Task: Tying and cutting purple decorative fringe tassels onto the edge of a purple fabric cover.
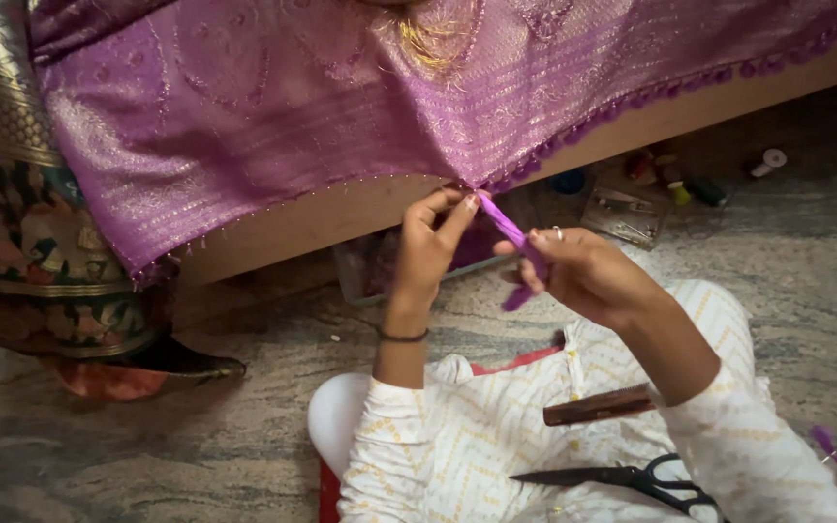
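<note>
Purple silk cloth (273, 107) with woven gold patterning hangs over the edge of a wooden bed frame (360, 208) as a person seated on the stone floor (147, 416) works at its hem. The left hand (428, 242) pinches the cloth's lower edge between thumb and fingertips, just where a strand of purple thread (508, 230) meets the border. The right hand (573, 271), a ring on one finger, is clenched on that thread and holds it taut and slanting down away from the cloth. To the right of this point, a row of small purple tassels (670, 89) already lines the hem up toward the far corner; to the left, the edge shows only a fine line of beads and no tassels, so by the look of it roughly half the visible border is finished and the left stretch is yet to be done. Black-handled scissors (632, 479) and a dark brown comb (598, 405) rest on the person's lap, against a white garment printed in yellow. Under the bed frame sit a clear plastic tray (365, 266), a small flat box (624, 215) and several thread spools (675, 179), with one white spool (769, 161) lying well apart on the floor. Loose purple thread scraps (833, 450) lie at the right. A patterned dark fabric (41, 252) hangs at far left.
</note>
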